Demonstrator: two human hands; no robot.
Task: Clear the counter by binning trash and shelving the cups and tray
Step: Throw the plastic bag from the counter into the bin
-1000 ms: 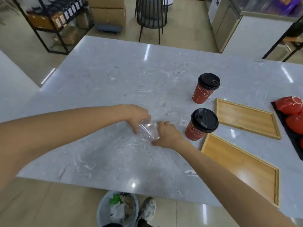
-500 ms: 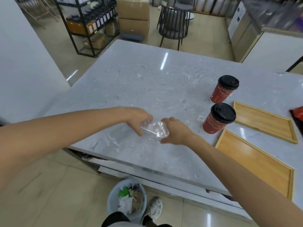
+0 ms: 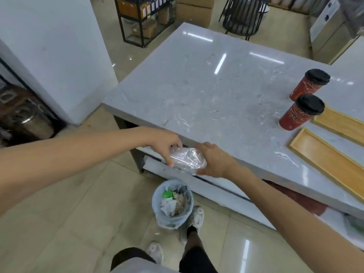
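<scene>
A grey marble counter (image 3: 216, 91) fills the upper right. Below its near edge, at frame centre, a crumpled clear plastic wrap (image 3: 187, 159) runs left to right, above the pale blue trash bin (image 3: 172, 201). The left hand (image 3: 165, 146) and right hand (image 3: 213, 162), reaching inward, pinch its ends with curled fingers.

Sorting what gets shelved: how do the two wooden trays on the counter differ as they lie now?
The near tray shows most of its length; the far tray is cut off by the right edge of the picture. The near tray lies at the counter's front edge; the far tray lies further back. The nearer red cup overlaps the far tray's end, not the near tray. Both are shallow, light wood, empty.
</scene>
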